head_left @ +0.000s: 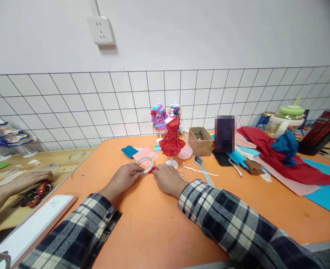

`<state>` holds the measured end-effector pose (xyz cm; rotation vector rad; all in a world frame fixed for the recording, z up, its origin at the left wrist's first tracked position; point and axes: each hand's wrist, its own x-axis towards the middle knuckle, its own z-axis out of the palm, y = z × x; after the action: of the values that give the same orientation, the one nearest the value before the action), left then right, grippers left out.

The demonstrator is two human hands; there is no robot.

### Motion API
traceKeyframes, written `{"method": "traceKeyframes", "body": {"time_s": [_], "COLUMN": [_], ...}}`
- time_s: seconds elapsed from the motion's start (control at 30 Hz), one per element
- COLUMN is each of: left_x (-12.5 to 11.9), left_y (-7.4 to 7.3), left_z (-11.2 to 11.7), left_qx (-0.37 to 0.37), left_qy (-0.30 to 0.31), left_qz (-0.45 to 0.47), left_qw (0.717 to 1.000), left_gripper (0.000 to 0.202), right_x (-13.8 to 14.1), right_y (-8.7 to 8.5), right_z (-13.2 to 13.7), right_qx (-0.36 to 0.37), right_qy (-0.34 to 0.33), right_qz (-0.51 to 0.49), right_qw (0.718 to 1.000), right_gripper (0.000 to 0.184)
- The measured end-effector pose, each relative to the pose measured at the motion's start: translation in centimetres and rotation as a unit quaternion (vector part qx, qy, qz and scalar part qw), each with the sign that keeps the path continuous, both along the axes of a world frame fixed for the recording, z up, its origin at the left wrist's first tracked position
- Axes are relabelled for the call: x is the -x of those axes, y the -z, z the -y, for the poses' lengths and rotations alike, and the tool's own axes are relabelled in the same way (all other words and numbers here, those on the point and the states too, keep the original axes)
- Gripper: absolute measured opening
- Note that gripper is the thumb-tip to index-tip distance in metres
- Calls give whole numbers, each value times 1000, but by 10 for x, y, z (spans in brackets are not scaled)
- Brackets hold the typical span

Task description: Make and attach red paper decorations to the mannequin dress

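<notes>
My left hand [125, 177] pinches a roll of white tape [145, 163] low over the orange table [153, 224]. My right hand [167, 178] is closed on a small red piece of fabric [152, 170] that touches the tape roll. Just behind my hands stands a small white mannequin in a red dress [172, 140]. Further back, by the tiled wall, stand two more dressed mannequins, one purple [159, 117] and one partly hidden. Both my sleeves are dark plaid.
Pink [145, 153] and blue [129, 151] fabric pieces, a pink dish [185, 152], a cardboard box [200, 141], and scissors [202, 166] lie behind. Red and blue cloth [282, 160] piles at right with bottles. At left another person's hand [27, 181] rests on a wooden table.
</notes>
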<state>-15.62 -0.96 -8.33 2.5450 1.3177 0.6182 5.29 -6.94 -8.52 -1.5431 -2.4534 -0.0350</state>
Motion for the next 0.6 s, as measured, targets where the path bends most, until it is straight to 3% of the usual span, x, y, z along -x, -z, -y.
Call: {"method": "traceKeyframes", "body": {"time_s": [0.1,0.17,0.3,0.37,0.43,0.47,0.53,0.6], "left_x": [-2,-1,4,7,7,6,3,-1], "left_y": [-2,-1,3,4,4,3,2,2], "left_z": [9,12,11,11,11,11,12,11], "left_qx": [2,-14,-42,-52,-65,-73,-83,-88], "left_qy": [51,49,50,40,18,11,20,39], "left_qz": [-59,-75,-61,-34,-14,-6,2,8], "left_qw": [997,996,996,997,998,997,996,995], "left_gripper": [29,31,31,32,36,37,33,29], "right_x": [1,2,-6,-27,-67,-96,-164,-241], "right_y": [-1,-6,-27,-39,-48,-51,-55,-54], "right_z": [3,11,60,96,123,130,129,113], "right_qx": [8,12,-18,-17,-35,-67,-146,-184], "right_qy": [-15,-15,-57,-91,-82,-22,168,304], "right_qz": [5,8,10,-46,-105,-135,-155,-96], "right_qw": [1000,1000,998,995,990,988,963,930], "right_gripper": [28,30,28,26,24,25,27,36]}}
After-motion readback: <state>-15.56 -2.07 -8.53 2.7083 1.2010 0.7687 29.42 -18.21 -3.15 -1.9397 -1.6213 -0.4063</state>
